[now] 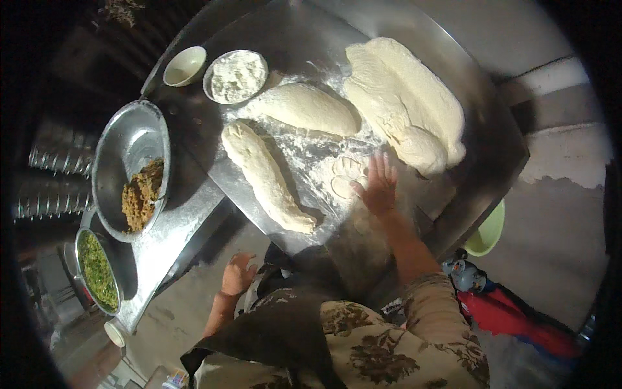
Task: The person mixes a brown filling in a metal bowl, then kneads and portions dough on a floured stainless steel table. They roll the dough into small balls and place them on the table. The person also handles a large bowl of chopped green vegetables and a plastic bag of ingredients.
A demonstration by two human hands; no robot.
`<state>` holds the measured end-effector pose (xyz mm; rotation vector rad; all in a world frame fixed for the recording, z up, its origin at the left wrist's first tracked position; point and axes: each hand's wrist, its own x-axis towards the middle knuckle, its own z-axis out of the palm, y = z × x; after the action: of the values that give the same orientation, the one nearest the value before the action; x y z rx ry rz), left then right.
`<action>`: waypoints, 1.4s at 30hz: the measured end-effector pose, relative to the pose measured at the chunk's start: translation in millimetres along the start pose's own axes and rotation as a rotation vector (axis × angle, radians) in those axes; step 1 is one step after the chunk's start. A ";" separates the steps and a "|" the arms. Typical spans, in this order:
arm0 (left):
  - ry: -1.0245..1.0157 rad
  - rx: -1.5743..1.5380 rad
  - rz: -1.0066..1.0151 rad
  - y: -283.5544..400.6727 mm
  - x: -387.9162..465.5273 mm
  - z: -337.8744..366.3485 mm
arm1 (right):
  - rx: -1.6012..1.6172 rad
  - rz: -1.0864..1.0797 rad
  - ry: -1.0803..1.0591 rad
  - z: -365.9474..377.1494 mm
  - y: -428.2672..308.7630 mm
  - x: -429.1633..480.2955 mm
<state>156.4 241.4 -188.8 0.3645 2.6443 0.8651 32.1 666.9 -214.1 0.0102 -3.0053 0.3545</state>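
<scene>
My right hand (380, 187) lies flat at the right side of small flattened dough pieces (344, 185), its thumb touching one of them. It grips nothing. My left hand (239, 273) hangs off the near table edge beside my body, loosely curled, with nothing seen in it. Left of the flattened pieces, a long dough roll (267, 180) slants toward the near edge. Beyond them rests a thick oval dough piece (311, 108) on scattered flour. A much larger folded dough mass (413, 102) covers the table's right part.
On the metal table (296, 34) stand a bowl of white flour (239, 75) and a pale bowl (184, 67). At left are a metal basin with brown filling (143, 197) and a bowl of chopped greens (98, 272). A green basin (488, 231) sits below the table's right side.
</scene>
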 end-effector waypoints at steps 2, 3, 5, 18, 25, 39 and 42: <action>-0.018 0.035 0.048 -4.4 1.7 3.7 | -0.092 0.008 -0.003 8.2 19.9 -15.0; -0.027 0.055 0.065 -5.0 2.3 5.8 | -0.117 0.014 -0.037 13.4 27.1 -21.3; -0.032 0.052 0.077 -2.4 5.9 9.2 | -0.117 0.018 -0.052 23.0 35.9 -26.6; -0.008 0.018 0.134 21.0 3.1 -9.7 | 0.106 -0.023 -0.171 3.5 -19.8 -60.1; 0.003 0.028 0.196 28.2 12.1 -7.0 | -0.054 -0.004 -0.122 10.3 -41.0 -62.9; -0.005 0.020 0.181 17.2 8.8 -10.0 | -0.112 0.170 -0.014 20.3 -3.4 -137.1; 0.010 -0.014 0.210 15.5 5.9 -5.7 | -0.086 0.166 -0.011 18.1 4.6 -139.5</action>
<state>150.9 252.6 -176.4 0.6451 2.6413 0.9496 168.5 666.2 -248.7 -0.2473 -3.0373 0.2402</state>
